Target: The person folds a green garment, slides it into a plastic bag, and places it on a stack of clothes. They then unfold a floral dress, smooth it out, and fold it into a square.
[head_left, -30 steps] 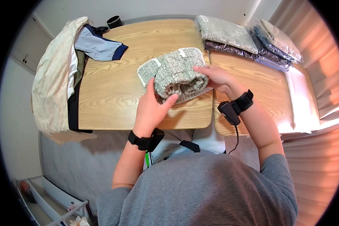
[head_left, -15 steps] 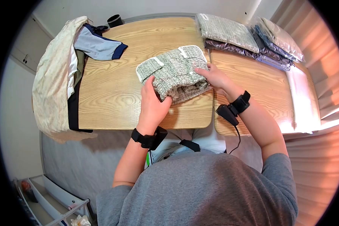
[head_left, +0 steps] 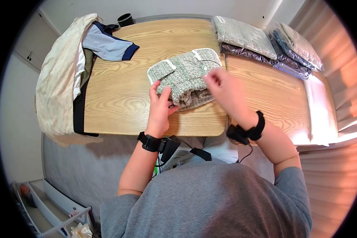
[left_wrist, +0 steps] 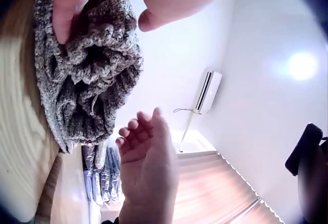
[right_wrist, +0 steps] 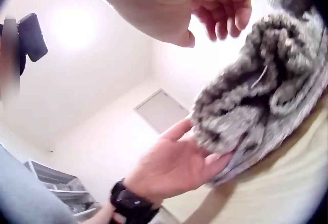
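A folded green-and-white knit garment [head_left: 184, 73] with white-edged pockets lies at the middle of the table, its rolled, bunched end towards the person. My left hand [head_left: 159, 115] rests against its near left corner, fingers spread on the fabric. In the left wrist view, one fingertip presses into the garment [left_wrist: 95, 80] while another digit stands apart from it. My right hand [head_left: 229, 94], blurred, hovers over the garment's right side with fingers loosely bent and nothing in them. The right wrist view shows this right hand [right_wrist: 205, 14] above the bunched fabric [right_wrist: 256, 96].
Bagged folded clothes [head_left: 248, 37] are stacked at the back right, above a clear plastic sheet [head_left: 319, 107]. Loose garments [head_left: 59, 79] hang over the table's left edge. A black cup [head_left: 125, 20] is behind the table; a divided bin [head_left: 51, 210] is at lower left.
The garment's upper layer has been smoothed and flattened from a bunched shape. My right hand has let go and lifted off its right side; my left fingers have loosened and spread.
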Tool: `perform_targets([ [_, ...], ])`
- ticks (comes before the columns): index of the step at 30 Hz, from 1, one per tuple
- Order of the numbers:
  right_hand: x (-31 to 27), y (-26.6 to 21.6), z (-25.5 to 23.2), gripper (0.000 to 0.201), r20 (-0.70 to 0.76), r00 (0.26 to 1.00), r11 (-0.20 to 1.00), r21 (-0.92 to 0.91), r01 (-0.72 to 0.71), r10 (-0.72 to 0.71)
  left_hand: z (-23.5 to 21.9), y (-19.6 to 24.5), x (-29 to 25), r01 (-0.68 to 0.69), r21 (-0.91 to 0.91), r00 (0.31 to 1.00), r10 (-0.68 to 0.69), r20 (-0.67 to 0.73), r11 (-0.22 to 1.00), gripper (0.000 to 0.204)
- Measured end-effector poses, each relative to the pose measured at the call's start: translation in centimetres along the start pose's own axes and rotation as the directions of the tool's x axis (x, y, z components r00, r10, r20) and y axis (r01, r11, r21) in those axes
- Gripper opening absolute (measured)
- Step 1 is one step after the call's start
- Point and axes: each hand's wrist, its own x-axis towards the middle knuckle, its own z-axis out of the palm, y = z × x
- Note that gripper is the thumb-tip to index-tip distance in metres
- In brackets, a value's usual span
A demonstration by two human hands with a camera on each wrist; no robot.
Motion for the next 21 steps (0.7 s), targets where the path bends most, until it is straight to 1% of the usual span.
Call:
perform_targets([
  [1, -0.4, 0.1, 1.3, 0.047, 0.105, 0.994, 0.997, 0.064, -0.043, 0.037, 0.1, -0.3, 0.1, -0.019, 0.039, 0.999, 0.02, -0.026, 0.999, 0.054],
  [2, -0.5, 0.9, 2.9, 0.042, 0.21, 0.976, 0.988, 0.122, -0.09, 0.063, 0.0, -0.6, 0.4, -0.028, 0.041, 0.999, 0.029, -0.026, 0.999, 0.054],
  [3, -0.5, 1.6, 4.4, 0.044, 0.118, 0.986, 0.99, 0.086, 0.108, -0.118, -0.3, -1.0, 0.6, -0.041, 0.054, 0.999, 0.042, -0.023, 0.998, 0.057],
  [4, -0.5, 2.4, 6.0, 0.046, 0.035, 0.954, 0.954, 0.034, 0.296, -0.298, -0.4, -1.2, 0.6, -0.052, 0.067, 0.998, 0.053, -0.022, 0.996, 0.061],
  [5, -0.5, 3.0, 7.4, 0.052, -0.018, 0.933, 0.933, 0.03, 0.359, -0.359, 0.2, -1.1, 0.4, -0.107, -0.032, 0.994, 0.107, -0.003, 0.994, 0.06],
  [6, -1.3, 1.7, 7.1, 0.058, 0.048, 0.953, 0.954, 0.022, 0.298, -0.298, 0.1, -0.9, 0.4, -0.115, -0.031, 0.993, 0.115, -0.005, 0.993, 0.06],
  [8, -0.6, 3.8, 9.1, 0.04, -0.112, 0.905, 0.912, -0.062, 0.406, -0.411, -0.1, -0.7, 0.1, -0.069, 0.004, 0.997, 0.069, 0.028, 0.998, 0.061],
  [9, -0.8, 3.7, 8.5, 0.04, -0.114, 0.904, 0.911, -0.063, 0.408, -0.413, -0.1, -0.2, -0.3, -0.065, 0.054, 0.998, 0.065, 0.013, 0.996, 0.056],
  [10, -1.0, 3.5, 7.1, 0.033, 0.004, 0.929, 0.919, -0.144, 0.368, -0.371, -0.4, 0.0, -0.4, -0.071, 0.054, 0.997, 0.07, 0.018, 0.996, 0.056],
  [11, -1.0, 3.1, 5.5, 0.026, 0.117, 0.942, 0.914, -0.23, 0.334, -0.315, -0.9, 0.4, -0.4, -0.24, 0.393, 0.965, 0.263, -0.007, 0.888, 0.054],
  [12, -1.0, 1.9, 3.7, 0.019, 0.147, 0.946, 0.905, -0.28, 0.319, -0.288, -1.4, 0.8, -0.3, -0.343, 0.683, 0.897, 0.442, 0.034, 0.644, 0.052],
  [13, -0.6, 1.3, 2.4, 0.021, 0.075, 0.93, 0.888, -0.279, 0.365, -0.359, -1.6, 1.8, -0.4, -0.418, 0.786, 0.835, 0.533, 0.136, 0.456, 0.049],
  [14, 0.2, 1.1, 1.5, 0.022, 0.005, 0.907, 0.87, -0.279, 0.406, -0.421, -1.6, 2.7, -0.1, -0.416, 0.783, 0.84, 0.525, 0.136, 0.462, 0.049],
  [15, 1.5, 1.4, 0.9, 0.024, -0.078, 0.835, 0.809, -0.311, 0.499, -0.545, -1.5, 3.7, 0.8, -0.553, 0.79, 0.75, 0.571, 0.334, 0.265, 0.051],
  [16, 3.3, 1.6, 0.2, 0.027, -0.157, 0.736, 0.733, -0.353, 0.581, -0.659, -1.2, 4.3, 1.8, -0.669, 0.741, 0.628, 0.574, 0.525, 0.055, 0.053],
  [17, 5.2, 2.2, -0.3, 0.036, -0.037, 0.717, 0.665, -0.407, 0.626, -0.697, -0.8, 4.5, 2.9, -0.666, 0.744, 0.683, 0.445, 0.58, 0.053, 0.054],
  [18, 5.7, 3.3, -0.5, 0.036, -0.037, 0.717, 0.664, -0.412, 0.624, -0.697, -0.3, 4.6, 2.9, -0.67, 0.741, 0.68, 0.447, 0.582, 0.054, 0.054],
  [19, 5.9, 4.2, -0.9, 0.04, 0.178, 0.809, 0.584, -0.607, 0.539, -0.561, 0.4, 4.7, 2.9, -0.65, 0.756, 0.723, 0.244, 0.646, -0.076, 0.055],
  [20, 6.4, 5.2, -1.2, 0.044, 0.336, 0.873, 0.436, -0.766, 0.472, -0.353, 0.8, 4.9, 3.1, -0.641, 0.739, 0.751, 0.03, 0.66, -0.208, 0.056],
  [21, 6.6, 5.0, -2.1, 0.045, 0.475, 0.877, 0.663, -0.633, 0.4, -0.076, 0.3, 4.0, 3.9, -0.657, 0.736, 0.754, -0.128, 0.645, -0.161, 0.061],
])
